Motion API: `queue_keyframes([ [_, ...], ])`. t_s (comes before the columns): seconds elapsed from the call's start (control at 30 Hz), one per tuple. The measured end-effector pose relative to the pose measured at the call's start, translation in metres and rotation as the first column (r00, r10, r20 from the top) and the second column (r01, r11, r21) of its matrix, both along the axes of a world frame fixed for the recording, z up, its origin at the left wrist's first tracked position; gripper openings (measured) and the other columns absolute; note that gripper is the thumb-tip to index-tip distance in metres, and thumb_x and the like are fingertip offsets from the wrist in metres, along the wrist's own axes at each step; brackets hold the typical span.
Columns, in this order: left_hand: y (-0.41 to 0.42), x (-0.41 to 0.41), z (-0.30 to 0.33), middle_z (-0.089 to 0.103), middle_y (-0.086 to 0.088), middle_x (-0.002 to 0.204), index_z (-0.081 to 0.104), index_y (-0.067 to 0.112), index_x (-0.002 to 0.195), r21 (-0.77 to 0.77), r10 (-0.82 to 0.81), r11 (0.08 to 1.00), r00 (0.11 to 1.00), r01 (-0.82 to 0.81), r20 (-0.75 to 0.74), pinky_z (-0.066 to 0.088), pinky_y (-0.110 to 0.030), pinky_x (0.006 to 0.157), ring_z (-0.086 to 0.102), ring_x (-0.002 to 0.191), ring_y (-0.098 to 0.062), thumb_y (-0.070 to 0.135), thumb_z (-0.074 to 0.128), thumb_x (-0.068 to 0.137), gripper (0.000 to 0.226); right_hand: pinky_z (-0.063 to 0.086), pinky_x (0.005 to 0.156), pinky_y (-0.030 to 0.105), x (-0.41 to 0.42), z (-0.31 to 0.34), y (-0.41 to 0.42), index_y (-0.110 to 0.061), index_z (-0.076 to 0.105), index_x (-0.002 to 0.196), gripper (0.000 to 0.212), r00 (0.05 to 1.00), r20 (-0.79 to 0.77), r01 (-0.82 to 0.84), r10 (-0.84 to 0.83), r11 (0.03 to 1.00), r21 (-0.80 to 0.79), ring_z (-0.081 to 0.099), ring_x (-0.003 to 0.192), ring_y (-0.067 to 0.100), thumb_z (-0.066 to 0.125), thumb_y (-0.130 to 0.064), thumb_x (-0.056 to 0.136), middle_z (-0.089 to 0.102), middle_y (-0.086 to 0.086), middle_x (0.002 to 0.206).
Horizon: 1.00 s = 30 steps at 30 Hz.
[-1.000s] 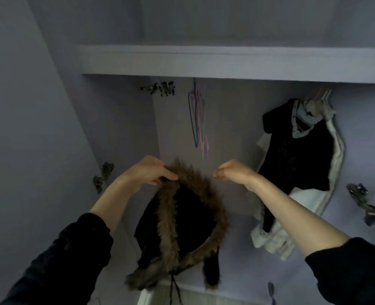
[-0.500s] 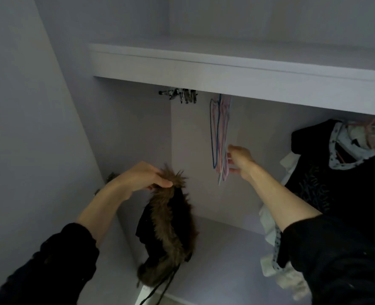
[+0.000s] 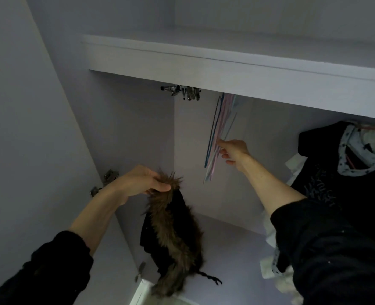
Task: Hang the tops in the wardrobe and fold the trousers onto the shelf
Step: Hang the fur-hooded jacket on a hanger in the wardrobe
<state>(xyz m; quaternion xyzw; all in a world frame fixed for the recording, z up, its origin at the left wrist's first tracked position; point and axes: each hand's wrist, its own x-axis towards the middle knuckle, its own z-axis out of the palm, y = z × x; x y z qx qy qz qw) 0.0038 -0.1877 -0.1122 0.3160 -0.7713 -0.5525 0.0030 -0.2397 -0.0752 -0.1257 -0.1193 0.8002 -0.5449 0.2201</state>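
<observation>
We note the fingers [image 3: 160, 183] of the left hand [image 3: 141, 182] curled tight round the brown fur trim at the top of a dark fur-trimmed top [image 3: 173, 234], which hangs limp below the hand in front of the open wardrobe, its lower end near the wardrobe floor [image 3: 232, 260] with a dark cord trailing from it. The right hand [image 3: 234, 151] is stretched into the wardrobe, its fingers [image 3: 223, 143] touching the lower part of a bunch of thin coloured hangers [image 3: 216, 139]; we cannot tell whether they have closed on one. The hangers, blue and pink, hang below the shelf [image 3: 226, 69] and slant toward the hand. Both forearms are bare, with dark sleeves [image 3: 327, 249] pushed back. To the right, well apart from the held top, a black garment [image 3: 345, 183] with a pale star-print collar hangs under the shelf, with light fabric behind it. Metal hinges [image 3: 183, 91] show under the shelf's left end, and further hinges [image 3: 107, 180] sit on the left door panel [image 3: 28, 150] beside the left wrist.
</observation>
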Motion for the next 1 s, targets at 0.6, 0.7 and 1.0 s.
queue_keyframes([
  [0.6,-0.001,0.012,0.000,0.067,0.004,0.063,0.072,0.020,0.065,-0.032,-0.037,0.999,0.999,0.037,0.010,0.046,-0.024,0.073,0.060,0.069,-0.012,0.010,0.075,0.075,0.015,0.046,0.049,0.025,0.018,0.008,-0.022,-0.003,0.061,0.108,0.042,1.000,0.007,-0.025,0.025,0.991,0.130,0.060,0.076,0.022,0.069,-0.035,0.083,0.064,0.013,0.100],
  [0.7,-0.004,0.019,0.002,0.063,0.010,0.055,0.071,0.025,0.058,-0.046,-0.033,0.998,0.999,0.034,0.013,0.043,-0.016,0.058,0.056,0.060,-0.006,0.011,0.075,0.076,0.023,0.048,0.047,0.025,0.022,0.008,-0.031,-0.001,0.063,0.104,0.034,0.997,-0.068,-0.022,0.032,0.988,0.154,0.060,0.064,0.020,0.066,-0.029,0.085,0.068,0.016,0.103],
  [1.0,-0.009,0.034,-0.002,0.064,0.010,0.054,0.070,0.021,0.063,-0.051,0.001,0.999,1.000,-0.001,0.011,0.047,-0.015,0.061,0.059,0.060,-0.006,0.009,0.075,0.076,0.018,0.058,0.067,0.039,0.017,0.016,-0.022,0.003,0.062,0.096,0.020,0.996,-0.066,0.064,-0.058,0.992,0.107,0.068,0.069,0.027,0.061,-0.009,0.080,0.067,0.019,0.089],
])
